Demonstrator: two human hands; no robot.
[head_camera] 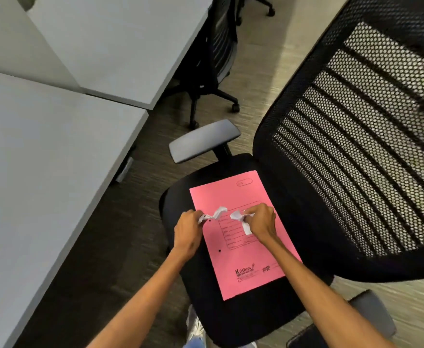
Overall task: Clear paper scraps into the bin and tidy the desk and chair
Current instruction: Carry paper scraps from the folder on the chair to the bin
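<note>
**Both hands pinching scraps over the chair seat**

The pale grey surface [55, 159] stretches away to the left of the hands, bare where it shows. The black office chair [231, 315] sits directly under them, its mesh back [356, 146] rising to their right and one armrest [203, 140] beyond them. A pink folder [241, 262] lies flat on the seat beneath the hands. The left hand [188, 232] is closed around a crumpled white paper scrap [217, 213]; the right hand [261, 222], just beside it, is clamped on a second scrap [240, 218]. The two scraps nearly meet between them.
</note>
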